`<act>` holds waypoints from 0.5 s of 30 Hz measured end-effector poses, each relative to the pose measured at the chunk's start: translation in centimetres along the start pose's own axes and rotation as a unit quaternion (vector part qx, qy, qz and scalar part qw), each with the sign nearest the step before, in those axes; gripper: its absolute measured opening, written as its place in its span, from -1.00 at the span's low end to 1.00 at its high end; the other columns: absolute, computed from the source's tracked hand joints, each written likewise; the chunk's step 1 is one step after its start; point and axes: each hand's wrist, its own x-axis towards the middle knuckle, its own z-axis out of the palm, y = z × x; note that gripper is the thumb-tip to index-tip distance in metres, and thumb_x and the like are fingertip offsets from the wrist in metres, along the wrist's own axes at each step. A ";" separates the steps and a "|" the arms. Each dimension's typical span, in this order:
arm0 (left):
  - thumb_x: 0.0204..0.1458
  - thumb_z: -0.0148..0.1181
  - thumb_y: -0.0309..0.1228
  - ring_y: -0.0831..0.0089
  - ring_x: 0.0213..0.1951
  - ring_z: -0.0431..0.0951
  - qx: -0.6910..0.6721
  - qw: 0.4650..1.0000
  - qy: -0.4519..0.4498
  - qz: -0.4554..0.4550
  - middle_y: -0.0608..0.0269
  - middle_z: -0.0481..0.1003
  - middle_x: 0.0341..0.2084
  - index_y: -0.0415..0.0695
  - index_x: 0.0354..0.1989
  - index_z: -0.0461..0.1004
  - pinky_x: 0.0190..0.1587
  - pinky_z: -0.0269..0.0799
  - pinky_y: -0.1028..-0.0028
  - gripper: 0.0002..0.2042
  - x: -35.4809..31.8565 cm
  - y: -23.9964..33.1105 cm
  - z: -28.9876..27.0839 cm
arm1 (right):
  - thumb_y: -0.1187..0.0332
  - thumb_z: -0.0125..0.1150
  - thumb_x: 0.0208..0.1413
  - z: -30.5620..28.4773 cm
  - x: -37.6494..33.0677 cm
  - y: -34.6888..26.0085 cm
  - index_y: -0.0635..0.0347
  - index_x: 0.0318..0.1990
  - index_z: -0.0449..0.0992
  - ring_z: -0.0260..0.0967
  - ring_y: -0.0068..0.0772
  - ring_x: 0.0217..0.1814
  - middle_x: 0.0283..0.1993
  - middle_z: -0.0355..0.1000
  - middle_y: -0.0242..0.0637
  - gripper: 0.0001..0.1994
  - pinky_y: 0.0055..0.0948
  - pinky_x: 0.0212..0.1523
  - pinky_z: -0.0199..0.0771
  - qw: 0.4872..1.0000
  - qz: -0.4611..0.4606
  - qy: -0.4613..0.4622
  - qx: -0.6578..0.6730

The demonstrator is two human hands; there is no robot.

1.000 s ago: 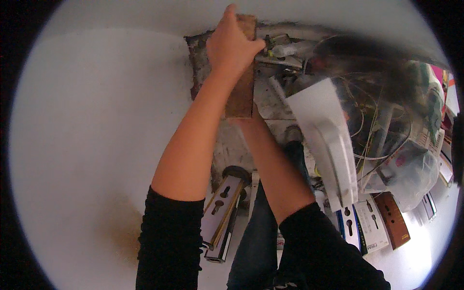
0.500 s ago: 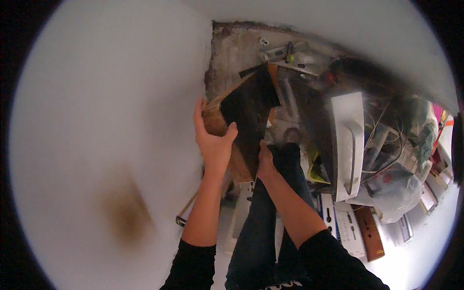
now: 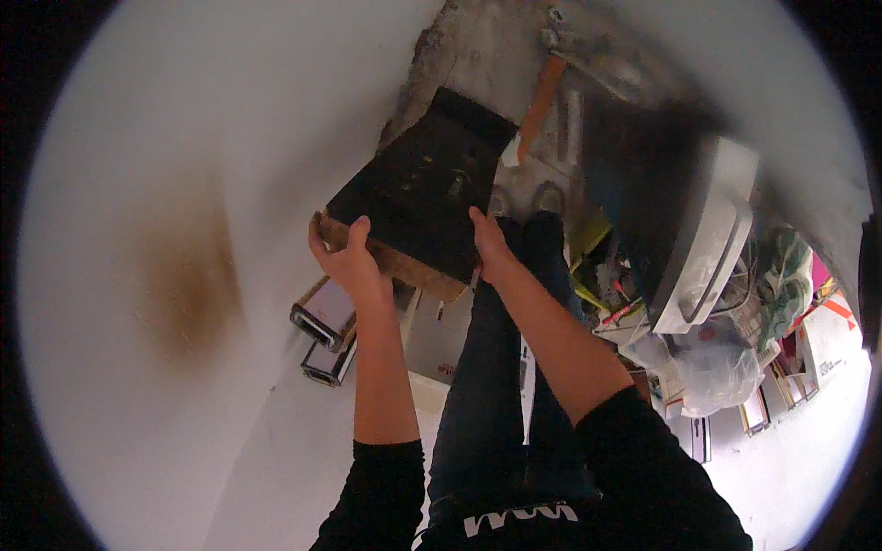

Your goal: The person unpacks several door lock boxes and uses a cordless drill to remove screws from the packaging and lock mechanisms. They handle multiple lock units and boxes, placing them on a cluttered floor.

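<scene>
Both my hands hold a thick, black-faced board-like piece [image 3: 423, 188] with a rough brown edge that looks like wood or chipboard. It is tilted, narrower at its far end, and pale specks dot its black face. My left hand [image 3: 354, 266] is closed on the near left corner, thumb on the black face and fingers around the brown edge. On the right edge, my right hand [image 3: 493, 246] grips with its thumb on top; its other fingers are mostly hidden under the piece.
At right stands a dark cabinet-like body with a white handled front [image 3: 707, 239]. Beyond it are a clear plastic bag [image 3: 721, 372] and cluttered small items. An orange-brown strip [image 3: 540, 108] lies ahead. Flat boxes [image 3: 326, 317] sit against the white wall at left. My shoes [image 3: 548, 196] are below.
The black-faced piece has come left and turned, showing its black face more broadly. Both hands have stayed on it. The whole view has shifted and rotated, swinging the white handled front rightward.
</scene>
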 end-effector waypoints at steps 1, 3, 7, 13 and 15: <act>-0.27 0.24 -0.55 0.28 0.00 0.26 -0.024 0.999 0.020 -0.035 0.13 0.21 0.02 -0.12 0.17 0.07 0.07 0.16 0.36 -0.28 -0.5 -0.3 -0.5 | -0.01 -0.04 0.07 -0.1 -0.3 -0.1 -0.04 0.11 0.14 0.30 -0.32 -0.12 -0.06 0.28 -0.31 -0.51 -0.22 -0.17 0.34 0.999 0.007 0.014 -0.047; -0.26 0.25 -0.54 0.28 0.01 0.25 -0.049 0.995 0.041 -0.078 0.13 0.20 0.03 -0.12 0.18 0.04 0.07 0.17 0.35 -0.26 -0.8 -1.4 -1.4 | -0.02 -0.01 0.04 -0.5 -0.4 0.5 -0.06 0.07 0.16 0.30 -0.36 -0.20 -0.14 0.28 -0.34 -0.52 -0.23 -0.30 0.34 0.995 0.018 0.033 -0.094; -0.28 0.29 -0.47 0.26 0.05 0.21 -0.025 0.995 0.060 -0.077 0.13 0.15 0.07 -0.10 0.20 0.01 0.07 0.18 0.34 -0.21 0.1 -6.1 -3.0 | -0.01 0.07 -0.01 -1.3 -0.1 1.4 -0.07 -0.01 0.20 0.29 -0.38 -0.27 -0.24 0.29 -0.38 -0.55 -0.27 -0.39 0.32 0.998 0.032 0.012 -0.055; -0.24 0.30 -0.31 0.24 -0.07 0.30 -0.045 0.979 0.031 -0.197 0.15 0.25 -0.05 -0.09 0.06 0.17 -0.17 0.31 0.26 -0.37 2.4 -7.6 -2.3 | -0.04 0.20 -0.12 -2.5 3.5 1.3 0.09 0.04 0.18 0.25 -0.21 -0.21 -0.12 0.22 -0.22 -0.38 -0.10 -0.15 0.34 0.997 0.051 -0.060 -0.001; -0.23 0.29 -0.27 0.26 -0.17 0.37 -0.029 0.969 -0.007 -0.245 0.17 0.34 -0.17 -0.07 -0.06 0.29 -0.32 0.37 0.25 -0.50 2.1 -7.1 -1.6 | -0.02 0.21 -0.13 -2.8 4.4 0.9 0.14 -0.02 0.23 0.25 -0.23 -0.22 -0.14 0.23 -0.22 -0.41 -0.10 -0.18 0.35 0.991 0.068 -0.096 0.056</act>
